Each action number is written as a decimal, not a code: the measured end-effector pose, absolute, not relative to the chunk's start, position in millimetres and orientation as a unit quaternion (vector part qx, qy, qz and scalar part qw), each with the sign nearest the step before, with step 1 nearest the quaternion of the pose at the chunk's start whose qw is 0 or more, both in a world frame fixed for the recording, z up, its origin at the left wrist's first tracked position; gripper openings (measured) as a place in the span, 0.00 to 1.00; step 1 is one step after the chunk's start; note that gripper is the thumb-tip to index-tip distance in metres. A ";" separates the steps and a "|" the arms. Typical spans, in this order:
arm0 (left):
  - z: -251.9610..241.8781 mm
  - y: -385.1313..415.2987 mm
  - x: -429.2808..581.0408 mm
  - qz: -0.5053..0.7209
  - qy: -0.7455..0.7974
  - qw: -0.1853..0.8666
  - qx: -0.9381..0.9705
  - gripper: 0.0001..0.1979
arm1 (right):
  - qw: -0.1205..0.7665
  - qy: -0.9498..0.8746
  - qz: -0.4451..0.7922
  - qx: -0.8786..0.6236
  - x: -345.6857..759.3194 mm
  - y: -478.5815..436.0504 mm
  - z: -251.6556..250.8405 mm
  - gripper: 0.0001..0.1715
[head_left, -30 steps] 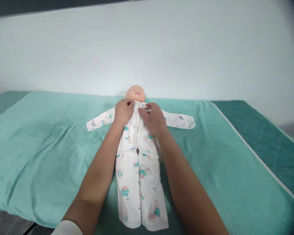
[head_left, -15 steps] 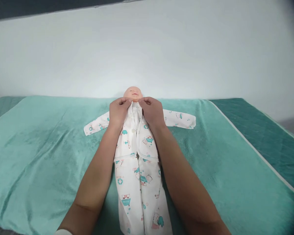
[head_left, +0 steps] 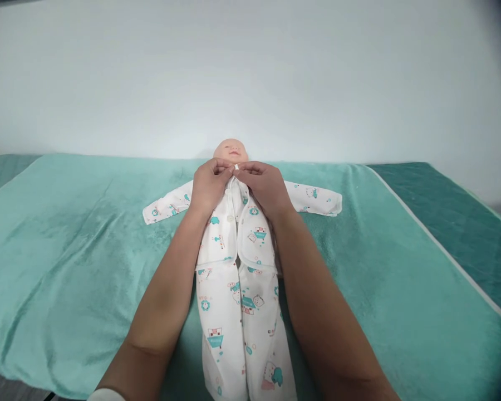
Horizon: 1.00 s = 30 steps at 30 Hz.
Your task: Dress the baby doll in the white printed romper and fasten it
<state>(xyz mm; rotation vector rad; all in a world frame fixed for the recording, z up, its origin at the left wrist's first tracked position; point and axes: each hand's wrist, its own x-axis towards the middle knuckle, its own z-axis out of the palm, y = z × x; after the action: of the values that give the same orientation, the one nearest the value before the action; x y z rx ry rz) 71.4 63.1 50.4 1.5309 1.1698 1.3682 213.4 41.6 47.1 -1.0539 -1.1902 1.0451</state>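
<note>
A baby doll (head_left: pixel 231 149) lies on its back, dressed in a white printed jacket (head_left: pixel 256 231) and matching trousers (head_left: pixel 221 328). At the neck, my left hand (head_left: pixel 211 184) pinches one front edge of the jacket collar. My right hand (head_left: pixel 265 186) pinches the opposite edge, and the fingertips of both hands meet just under the doll's chin. Lower down, the jacket fronts hang slightly apart, with a round snap (head_left: pixel 230 219) showing on the left one. Both sleeves stretch out sideways. Whatever lies between my fingertips is hidden.
A light green plush blanket (head_left: pixel 87 267) covers the surface under the doll. Darker green quilted cloth (head_left: pixel 446 217) shows at the right. A pale wall (head_left: pixel 250 72) rises right behind the doll's head.
My hands have brought the two collar edges together at the doll's neck; they were slightly apart before. The view has shifted a little.
</note>
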 end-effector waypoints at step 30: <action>54.7 55.4 67.7 0.473 0.488 0.364 0.637 0.14 | 0.398 -0.645 0.379 -0.531 221.3 15.8 76.0 0.22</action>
<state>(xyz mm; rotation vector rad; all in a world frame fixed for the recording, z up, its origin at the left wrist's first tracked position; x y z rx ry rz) 67.7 55.4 54.7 1.6390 1.2548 1.2171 221.3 15.8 76.0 -1.3455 -1.6334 0.9603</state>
